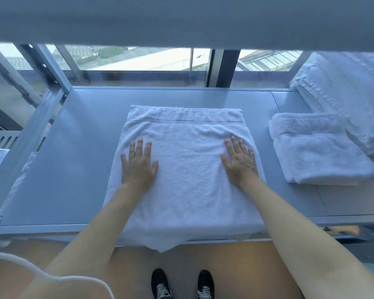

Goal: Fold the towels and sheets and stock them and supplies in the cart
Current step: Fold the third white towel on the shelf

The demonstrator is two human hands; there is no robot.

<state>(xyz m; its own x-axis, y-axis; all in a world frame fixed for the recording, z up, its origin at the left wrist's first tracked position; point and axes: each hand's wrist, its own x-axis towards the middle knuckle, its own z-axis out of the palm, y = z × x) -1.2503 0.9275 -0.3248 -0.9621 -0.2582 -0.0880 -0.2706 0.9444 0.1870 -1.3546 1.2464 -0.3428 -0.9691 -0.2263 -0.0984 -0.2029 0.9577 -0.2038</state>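
Both the left hand (138, 164) and the right hand (240, 161) lay flat with fingers straight, pressing the white towel (186, 175) spread on the grey cart shelf (73, 169), a folded towel (317, 152) lying right of it.

Both bare arms reach forward from the near edge, roughly parallel and well apart. The left hand (138, 165) lies palm down, fingers straight and slightly spread, pointing far. The right hand (240, 161) mirrors it, flat, its fingers fanned and angled a little leftward.
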